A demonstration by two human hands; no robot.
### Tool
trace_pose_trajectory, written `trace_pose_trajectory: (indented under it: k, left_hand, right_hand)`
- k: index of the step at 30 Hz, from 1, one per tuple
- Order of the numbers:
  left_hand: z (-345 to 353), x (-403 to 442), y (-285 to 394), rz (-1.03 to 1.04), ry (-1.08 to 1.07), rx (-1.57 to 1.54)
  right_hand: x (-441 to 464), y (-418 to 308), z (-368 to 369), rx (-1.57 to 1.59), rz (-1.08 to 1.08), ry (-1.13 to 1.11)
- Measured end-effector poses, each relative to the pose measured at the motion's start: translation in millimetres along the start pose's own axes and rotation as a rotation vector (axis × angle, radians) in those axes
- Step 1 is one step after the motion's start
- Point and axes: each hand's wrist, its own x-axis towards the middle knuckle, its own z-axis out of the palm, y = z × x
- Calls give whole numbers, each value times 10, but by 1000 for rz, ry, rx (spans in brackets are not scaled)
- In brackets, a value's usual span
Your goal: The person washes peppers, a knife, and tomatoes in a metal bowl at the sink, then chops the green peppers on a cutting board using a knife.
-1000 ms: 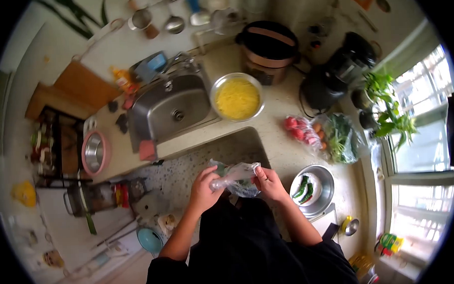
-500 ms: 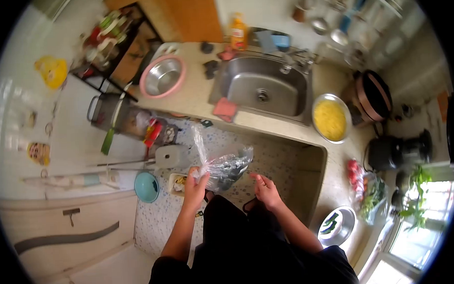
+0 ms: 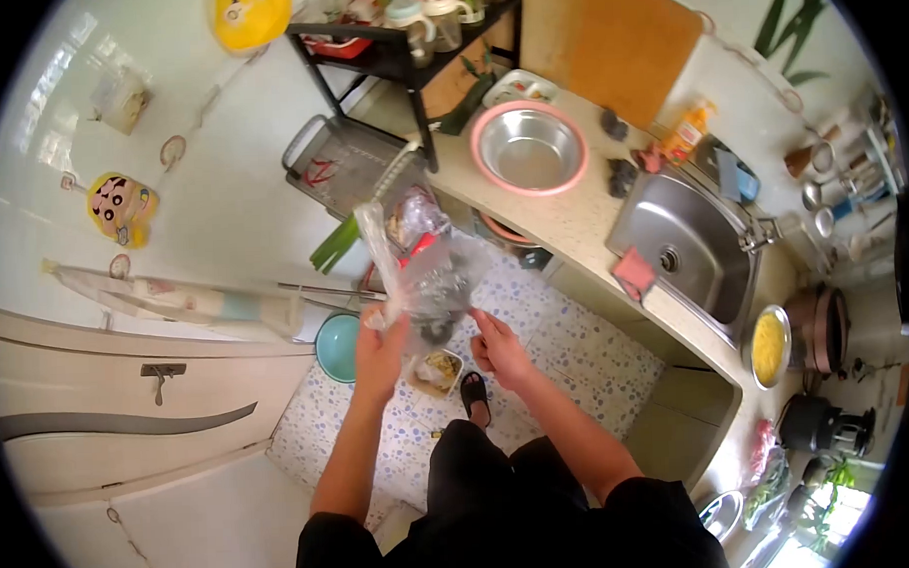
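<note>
My left hand [image 3: 379, 362] is closed around the gathered neck of a clear plastic bag [image 3: 440, 285]. Dark contents show through the film, too blurred to name. The bag's twisted upper end sticks up above that hand. At the bag's lower right edge is my right hand [image 3: 499, 353], its fingers curled in. Whether it touches the bag or pinches something small, I cannot make out. Below the bag, a small tub [image 3: 438, 373] with food scraps or wrapping in it stands on the floor.
A teal bucket [image 3: 337, 348] stands by the door [image 3: 129, 436]. Along the counter [image 3: 572, 220] are a pink-rimmed basin [image 3: 530, 149], a sink [image 3: 695, 246] and a bowl of yellow shreds [image 3: 767, 348]. Green onion [image 3: 338, 243] lies across a grey cart [image 3: 355, 162] at left.
My view has turned left, so the sink and counter now sit farther right. The bag stays in my left hand. My right hand is closer to the bag.
</note>
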Motion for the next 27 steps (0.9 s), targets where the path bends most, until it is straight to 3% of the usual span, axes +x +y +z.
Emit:
trace_pose_trajectory:
  k: [5,10,18,21,25,27]
  left_hand:
    - [-588,1064,485,-3,177,-96]
    - [-872,2106,611,103,281,-19]
    - [-919,3401,37,196,381,249]
    - [-884,3534,-307,153,418,357]
    - [-924,3542,-647,149,315,315]
    - [-888,3223,-590,311,365,367]
  right_hand:
    - [1044,-529,963,83,-28,-128]
    - [1618,-522,1193,152,-47,-152]
    - [1603,454,603,63,148,50]
    - [1630,862,320,58,228,102]
    - [1835,1358,-1,71,326,161]
    - [2017,1798,-264,73,399,191]
